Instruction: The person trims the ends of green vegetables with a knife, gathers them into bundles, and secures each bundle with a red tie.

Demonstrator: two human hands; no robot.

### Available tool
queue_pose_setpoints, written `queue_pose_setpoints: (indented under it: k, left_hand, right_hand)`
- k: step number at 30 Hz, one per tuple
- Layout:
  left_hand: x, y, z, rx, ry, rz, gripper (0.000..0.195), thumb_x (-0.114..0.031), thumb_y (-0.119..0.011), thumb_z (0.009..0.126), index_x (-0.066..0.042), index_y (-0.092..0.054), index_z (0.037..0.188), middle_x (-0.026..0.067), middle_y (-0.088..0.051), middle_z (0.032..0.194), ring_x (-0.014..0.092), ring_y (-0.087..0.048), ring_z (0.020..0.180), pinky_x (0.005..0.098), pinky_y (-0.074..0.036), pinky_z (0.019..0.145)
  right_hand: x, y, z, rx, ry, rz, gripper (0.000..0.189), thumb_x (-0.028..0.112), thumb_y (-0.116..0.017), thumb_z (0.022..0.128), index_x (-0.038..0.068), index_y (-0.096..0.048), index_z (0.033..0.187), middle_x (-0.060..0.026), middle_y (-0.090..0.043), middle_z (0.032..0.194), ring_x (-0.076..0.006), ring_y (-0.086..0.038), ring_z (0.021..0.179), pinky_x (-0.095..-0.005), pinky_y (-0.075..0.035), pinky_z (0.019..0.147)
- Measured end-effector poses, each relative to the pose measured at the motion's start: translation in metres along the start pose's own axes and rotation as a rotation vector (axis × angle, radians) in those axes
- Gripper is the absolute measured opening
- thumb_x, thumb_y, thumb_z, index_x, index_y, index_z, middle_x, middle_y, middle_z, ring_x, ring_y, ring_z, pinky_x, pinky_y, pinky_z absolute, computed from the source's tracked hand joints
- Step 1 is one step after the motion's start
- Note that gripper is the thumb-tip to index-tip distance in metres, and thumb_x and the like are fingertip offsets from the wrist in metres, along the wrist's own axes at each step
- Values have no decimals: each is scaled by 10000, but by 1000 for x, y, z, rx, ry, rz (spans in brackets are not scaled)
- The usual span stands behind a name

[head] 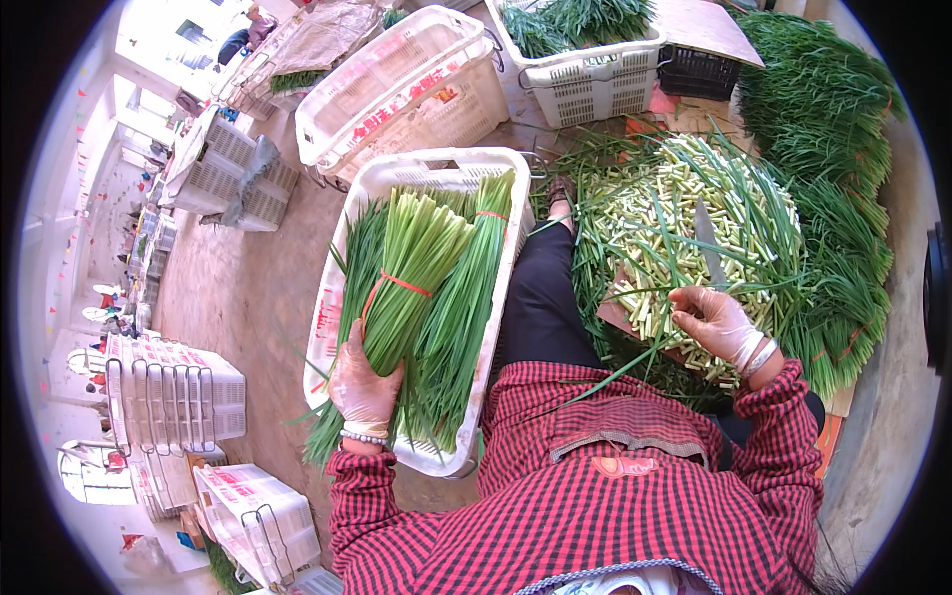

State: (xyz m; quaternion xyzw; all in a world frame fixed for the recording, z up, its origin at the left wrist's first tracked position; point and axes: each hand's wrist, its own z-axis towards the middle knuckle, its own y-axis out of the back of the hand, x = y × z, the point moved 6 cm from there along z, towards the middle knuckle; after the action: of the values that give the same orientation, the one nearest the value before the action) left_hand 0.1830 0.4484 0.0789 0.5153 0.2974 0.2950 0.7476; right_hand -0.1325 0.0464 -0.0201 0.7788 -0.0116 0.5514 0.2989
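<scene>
My left hand (366, 387), in a thin translucent glove, grips a thick bundle of long green leafy stalks (416, 297) tied with a red band. The bundle lies over a white plastic crate (511, 297), on top of other banded bundles. My right hand (706, 320), also gloved, is over a heap of short cut stalk ends (639, 223), its fingers curled near a few loose green leaves; whether it pinches one I cannot tell. A knife blade (706, 238) lies on the heap just beyond this hand, its handle not visible.
Banded green bundles (825, 111) are piled along the right. Empty nested white crates (446, 97) and a crate of greens (595, 89) stand ahead, beside a black crate (699, 73) under a board. Stacked crates (178, 394) stand at left. A person (256, 28) is far off.
</scene>
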Motion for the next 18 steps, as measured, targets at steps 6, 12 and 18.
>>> queue_pose_setpoints:
  k: [6,12,18]
  left_hand:
    - [39,-54,22,228,278,-118,932,-392,-819,709,-56,-391,1466,222,-593,1335,375,-588,1212,443,-473,999]
    - [55,-124,109,369,358,-265,907,-392,-840,705,-32,-442,1436,198,-672,1236,342,-647,1142,402,-487,997]
    - [50,-264,133,425,411,-562,873,-432,-838,709,-63,-478,1413,196,-663,1251,348,-629,1168,411,-472,1012]
  right_hand:
    - [4,-7,4,8,-32,-92,348,201,-721,906,44,-649,1208,-105,-731,981,-206,-699,909,-332,-543,825]
    - [9,-17,4,22,-23,-112,319,162,-715,902,45,-658,1193,-139,-728,967,-241,-708,894,-348,-549,810]
    - [3,-38,14,48,-67,-161,336,203,-707,900,53,-651,1195,-155,-726,1011,-285,-718,932,-371,-556,821]
